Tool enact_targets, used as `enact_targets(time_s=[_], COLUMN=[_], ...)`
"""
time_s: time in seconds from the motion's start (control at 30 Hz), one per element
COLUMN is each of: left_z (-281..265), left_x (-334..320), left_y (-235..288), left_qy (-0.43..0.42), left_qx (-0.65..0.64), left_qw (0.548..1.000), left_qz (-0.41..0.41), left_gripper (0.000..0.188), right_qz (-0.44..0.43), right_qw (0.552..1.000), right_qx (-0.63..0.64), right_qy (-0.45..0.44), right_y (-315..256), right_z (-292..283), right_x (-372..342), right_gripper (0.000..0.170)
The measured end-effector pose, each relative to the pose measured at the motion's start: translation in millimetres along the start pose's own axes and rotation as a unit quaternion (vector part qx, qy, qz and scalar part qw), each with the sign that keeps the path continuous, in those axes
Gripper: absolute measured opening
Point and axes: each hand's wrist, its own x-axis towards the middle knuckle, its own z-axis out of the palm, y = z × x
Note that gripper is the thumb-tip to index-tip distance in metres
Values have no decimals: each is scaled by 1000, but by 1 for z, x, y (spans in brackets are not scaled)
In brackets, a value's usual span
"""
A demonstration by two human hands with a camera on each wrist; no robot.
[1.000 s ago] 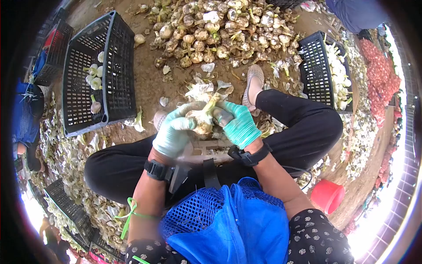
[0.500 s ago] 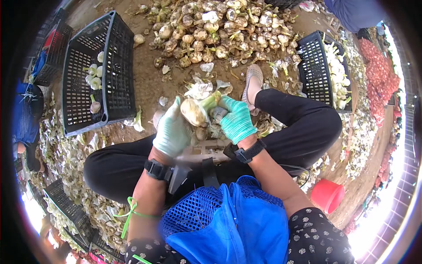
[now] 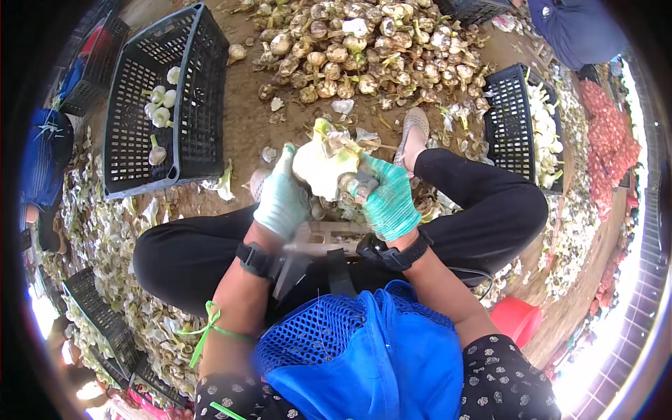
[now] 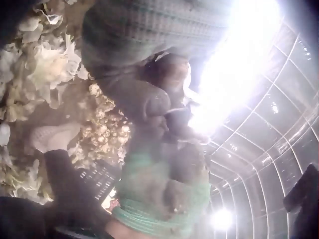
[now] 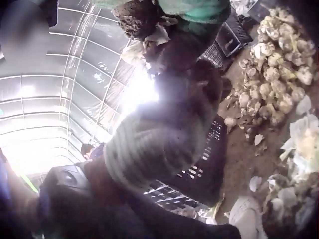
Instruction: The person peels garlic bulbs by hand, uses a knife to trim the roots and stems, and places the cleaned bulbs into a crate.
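A garlic bulb (image 3: 325,168) with loose pale skin and a greenish stem is held between both gloved hands, above the person's crossed legs. My left hand (image 3: 283,201), in a pale glove, grips the bulb from its left side, thumb and fingers around it. On the other side my right hand (image 3: 390,203), in a green-striped glove, pinches the bulb's skin, its thumb wrapped in something dark. Backlight darkens both wrist views; there the left glove (image 4: 154,35) and the green right glove (image 4: 164,199) meet, and the bulb is mostly hidden.
Ahead lies a large heap of unpeeled garlic (image 3: 371,52). A black crate (image 3: 199,126) at left holds several white bulbs; another black crate (image 3: 509,115) at right holds more. Peeled skins litter the ground. A red bucket (image 3: 514,320) stands near the right elbow, with red net sacks (image 3: 607,133) beyond.
The bulb has turned between the hands, from stem toward the right hand to stem upward. It now looks whiter, its skin loosened and spread. The head view has shifted slightly.
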Motion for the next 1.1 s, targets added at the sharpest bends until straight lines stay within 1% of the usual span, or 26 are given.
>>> enact_targets(time_s=[0.03,0.07,0.13,0.17,0.2,0.27,0.3,0.33,0.4,0.47,0.5,0.53,0.57,0.6,0.63,0.67,0.7,0.73,0.8,0.87,0.9,0.93,0.97,1.0,1.07,1.1], left_z=[7,3,-5,-3,0,4,8,5,-7,10,4,-3,6,16,7,0,5,3,-3,-5,-10,-12,-13,-13,-16,-13], left_x=[0,2,6,1,-3,-10,-9,-9,-15,-17,-13,-11,-16,-19,-12,-8,-8,-8,-8,-10,-6,-4,-2,-1,2,1], left_y=[-1,-3,-9,-11,-9,-2,-2,1,8,0,-3,0,5,9,4,-1,-3,-3,-4,-2,-6,-6,-6,-7,-6,-5], left_qy=[104,103,41,42,43,19,15,12,-87,-6,-18,-22,-29,-26,-2,-5,-25,40,27,28,22,10,11,11,25,34], left_qx=[28,29,105,211,210,210,210,212,131,169,167,170,250,334,343,360,315,461,473,486,453,452,452,453,478,483], left_qw=[994,994,986,961,962,969,965,965,987,977,977,975,955,926,923,916,935,869,869,861,878,879,880,881,864,856], left_qz=[14,13,122,173,172,127,156,157,36,130,132,143,158,173,176,178,158,173,146,149,154,150,144,137,157,183], left_gripper=[40,40,35,34,34,35,36,36,46,48,46,45,43,42,41,41,36,34,38,38,37,38,38,39,39,39], right_qz=[8,16,6,10,14,-123,-30,6,99,119,79,-83,-131,-103,-8,-46,-81,-11,-27,-39,-12,16,80,75,9,-27], right_qw=[1000,998,997,1000,999,979,989,981,961,924,931,931,915,953,994,992,990,993,993,987,979,967,990,991,991,995], right_qx=[30,59,74,25,-24,-149,-127,-168,-239,-347,-341,-319,-356,-273,-108,-102,-90,-83,-99,-145,-189,-234,-85,-83,-129,-91], right_qy=[-1,-2,7,-15,-39,72,71,96,101,107,103,158,136,82,-26,-57,-75,-83,-56,-56,-80,-101,-74,-75,-22,8], right_y=[5,12,19,17,17,38,47,54,64,67,61,54,36,21,13,9,27,31,49,44,38,36,47,52,42,28], right_z=[0,0,0,-2,-5,-8,-14,-18,-26,-29,-31,-27,-27,-25,-25,-19,-17,-14,-15,-18,-22,-26,-24,-24,-14,-3], right_x=[2,3,4,3,1,13,19,23,25,26,24,22,20,17,16,15,16,18,18,15,16,18,21,21,16,10], right_gripper=[4,4,8,11,14,19,20,17,26,38,45,42,39,34,30,28,30,28,26,24,24,25,26,26,26,25])
